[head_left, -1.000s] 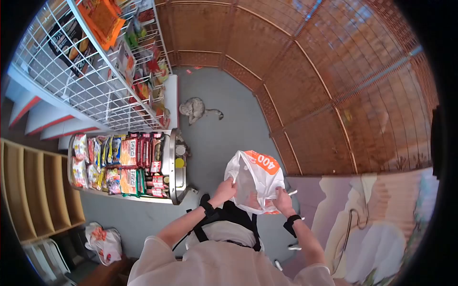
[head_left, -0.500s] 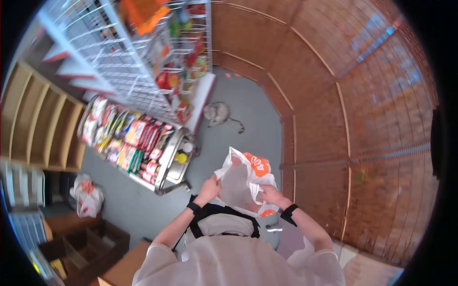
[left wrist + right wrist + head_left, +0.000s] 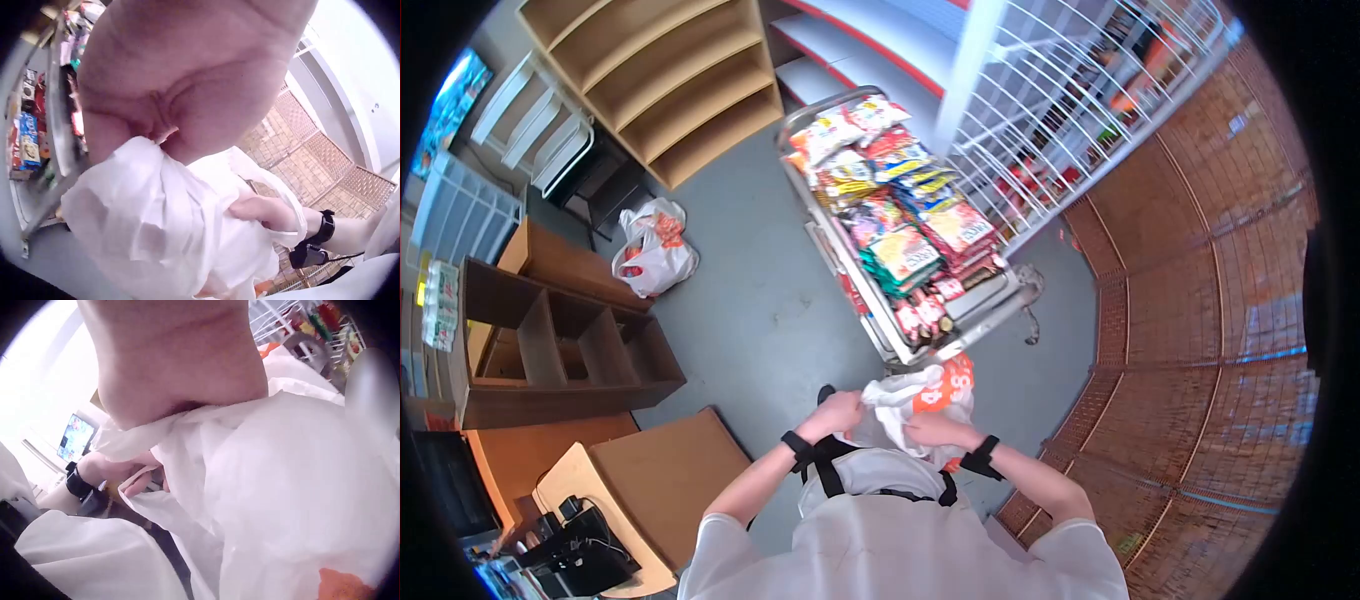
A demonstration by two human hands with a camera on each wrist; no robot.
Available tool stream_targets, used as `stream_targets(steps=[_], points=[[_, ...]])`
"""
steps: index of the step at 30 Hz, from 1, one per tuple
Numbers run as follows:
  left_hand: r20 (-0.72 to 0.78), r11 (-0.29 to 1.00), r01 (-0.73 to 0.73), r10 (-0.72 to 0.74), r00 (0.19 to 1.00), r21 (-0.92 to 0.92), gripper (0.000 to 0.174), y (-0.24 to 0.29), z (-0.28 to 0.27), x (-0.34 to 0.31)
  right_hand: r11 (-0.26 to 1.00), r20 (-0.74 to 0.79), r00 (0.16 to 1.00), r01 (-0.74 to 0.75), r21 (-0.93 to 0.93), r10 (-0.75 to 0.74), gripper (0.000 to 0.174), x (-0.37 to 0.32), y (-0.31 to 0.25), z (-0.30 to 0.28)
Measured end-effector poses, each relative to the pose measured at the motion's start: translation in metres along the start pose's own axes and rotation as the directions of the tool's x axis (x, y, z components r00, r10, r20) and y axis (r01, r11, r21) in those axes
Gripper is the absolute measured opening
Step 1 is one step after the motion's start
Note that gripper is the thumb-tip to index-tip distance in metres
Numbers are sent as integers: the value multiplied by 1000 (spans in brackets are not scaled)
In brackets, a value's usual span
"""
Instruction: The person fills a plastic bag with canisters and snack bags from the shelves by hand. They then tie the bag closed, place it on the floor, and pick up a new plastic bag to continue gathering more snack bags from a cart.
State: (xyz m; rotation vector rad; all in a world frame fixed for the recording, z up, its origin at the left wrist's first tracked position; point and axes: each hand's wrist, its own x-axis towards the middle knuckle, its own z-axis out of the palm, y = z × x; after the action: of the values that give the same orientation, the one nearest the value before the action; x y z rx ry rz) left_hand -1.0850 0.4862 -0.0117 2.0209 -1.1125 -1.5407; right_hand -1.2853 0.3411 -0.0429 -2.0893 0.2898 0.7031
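Note:
A white plastic bag (image 3: pixel 890 392) with an orange printed patch hangs in front of the body, held by both hands. My left hand (image 3: pixel 837 414) grips its rim on the left side; in the left wrist view the fingers (image 3: pixel 140 119) are curled on the gathered plastic (image 3: pixel 144 206). On the other side my right hand (image 3: pixel 940 430) grips the bag's edge, and a handle loop (image 3: pixel 272 181) stands up near it. In the right wrist view the bag's wall (image 3: pixel 300 487) spreads below the right hand, whose fingertips are hidden. The bag overlaps the near end of the cart in the head view.
A metal cart (image 3: pixel 990 312) loaded with snack packs stands just ahead. To its right are a white wire rack (image 3: pixel 1050 120) and a woven screen (image 3: pixel 1170 400). Another filled bag (image 3: pixel 655 250), a dark cubby shelf (image 3: pixel 550 345) and a brown board (image 3: pixel 665 475) lie leftward. A cat (image 3: pixel 1028 285) is behind the cart.
The view has swung left, so the cart now sits straight ahead and the wooden shelf has come into view. The bag's mouth, spread wide before, is now drawn narrower between the hands.

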Motion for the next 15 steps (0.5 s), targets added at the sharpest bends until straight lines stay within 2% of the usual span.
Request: stream_targets(steps=[1,3,4,5,6,7,9,10,12,13,15], points=[[-3,1000,3,-3,1000,-19,26,-24,-18,-11,999,29,999,-29,40,28,43,31,-21,1],[-80,968,160,-178,981,-193,26,-70,-51,-33,995,73,996,-61,77,55,45,78,-64,-5],[-81,966,161,-180,980,-200,26,-86,-71,-46,992,3,1000,-23,122,23,48,99,-87,-19],[-148,946,181,-227,963,-270,26,-100,-86,-59,986,-71,998,16,168,-4,51,118,-107,-31],[-205,919,198,-278,938,-341,26,-111,-99,-72,983,-75,997,17,182,-3,50,143,-112,-34],[-194,915,204,-283,939,-347,26,-121,-111,-81,980,-78,997,16,196,-1,49,169,-111,-34],[-288,878,220,-361,887,-425,26,-138,-137,-92,941,-238,962,201,271,-137,45,208,-118,-37],[-328,877,204,-365,871,-434,26,-148,-146,-96,940,-221,965,199,278,-139,45,212,-136,-53],[-370,853,181,-391,843,-490,26,-156,-171,-104,988,-182,982,68,137,-43,40,212,-181,-96],[-414,837,141,-400,818,-529,26,-160,-183,-106,988,-174,983,75,139,-50,40,231,-172,-97],[-433,814,119,-419,798,-569,27,-177,-199,-102,961,-367,905,263,88,-214,34,263,-160,-99]])
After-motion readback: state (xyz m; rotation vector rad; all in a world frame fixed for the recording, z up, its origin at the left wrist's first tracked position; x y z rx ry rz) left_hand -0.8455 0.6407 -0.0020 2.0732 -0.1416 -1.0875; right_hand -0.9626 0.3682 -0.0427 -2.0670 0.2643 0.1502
